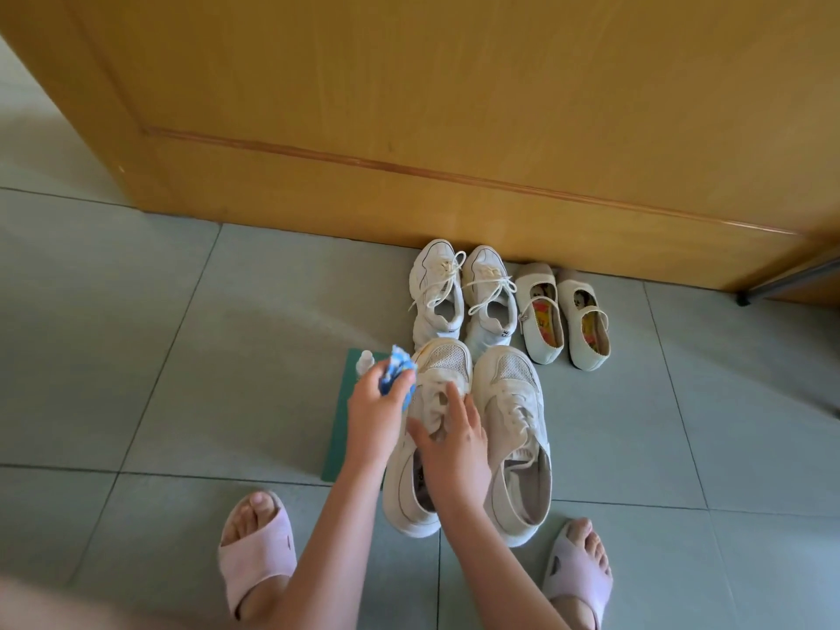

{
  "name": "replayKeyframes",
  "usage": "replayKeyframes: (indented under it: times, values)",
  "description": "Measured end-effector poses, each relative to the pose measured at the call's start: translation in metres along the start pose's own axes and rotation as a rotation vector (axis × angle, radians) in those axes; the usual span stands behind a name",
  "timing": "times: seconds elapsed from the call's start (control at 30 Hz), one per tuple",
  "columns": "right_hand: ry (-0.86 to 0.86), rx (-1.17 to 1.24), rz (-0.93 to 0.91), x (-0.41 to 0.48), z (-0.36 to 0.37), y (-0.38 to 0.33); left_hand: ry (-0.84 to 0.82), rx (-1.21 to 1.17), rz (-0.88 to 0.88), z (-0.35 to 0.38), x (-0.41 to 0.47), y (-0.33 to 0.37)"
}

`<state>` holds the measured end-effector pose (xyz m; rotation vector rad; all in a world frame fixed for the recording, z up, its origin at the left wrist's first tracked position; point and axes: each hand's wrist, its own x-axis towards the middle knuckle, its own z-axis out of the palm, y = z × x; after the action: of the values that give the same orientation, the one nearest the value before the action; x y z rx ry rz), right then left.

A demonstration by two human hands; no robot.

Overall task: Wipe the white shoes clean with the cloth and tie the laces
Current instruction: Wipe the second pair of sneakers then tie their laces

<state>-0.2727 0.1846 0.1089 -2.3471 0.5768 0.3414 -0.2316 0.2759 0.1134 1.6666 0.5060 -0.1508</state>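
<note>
Two large white shoes stand side by side on the tiled floor, toes pointing at the door: the left shoe (pixel 409 488) and the right shoe (pixel 518 438). My left hand (pixel 377 411) grips a crumpled blue and white cloth (pixel 400 363) against the toe side of the left shoe. My right hand (pixel 454 452) lies flat on that shoe's loose laces and tongue, fingers spread. The right shoe's laces look loose.
A smaller pair of white laced sneakers (pixel 459 297) and a pair of cream strap shoes (pixel 563 316) stand against the wooden door (pixel 454 106). A green mat (pixel 343 429) with a small white bottle (pixel 366 359) lies left of the shoes. My feet in pink slippers (pixel 257 552) flank them.
</note>
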Motion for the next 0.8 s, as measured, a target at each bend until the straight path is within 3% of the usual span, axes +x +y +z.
replayKeyframes:
  times: [0.13,0.47,0.63,0.8]
  values:
    - [0.077,-0.006,-0.012,0.007,0.001,0.007,0.029,0.094,0.09,0.016,0.018,0.002]
    - [0.047,0.022,-0.065,0.013,-0.008,0.027,0.068,0.282,0.288,0.049,0.073,0.001]
    - [0.043,0.067,-0.057,0.014,-0.01,0.028,-0.005,0.357,0.285,0.059,0.089,-0.018]
    - [0.031,0.101,-0.065,0.015,-0.011,0.029,0.1,0.249,0.252,0.062,0.077,-0.034]
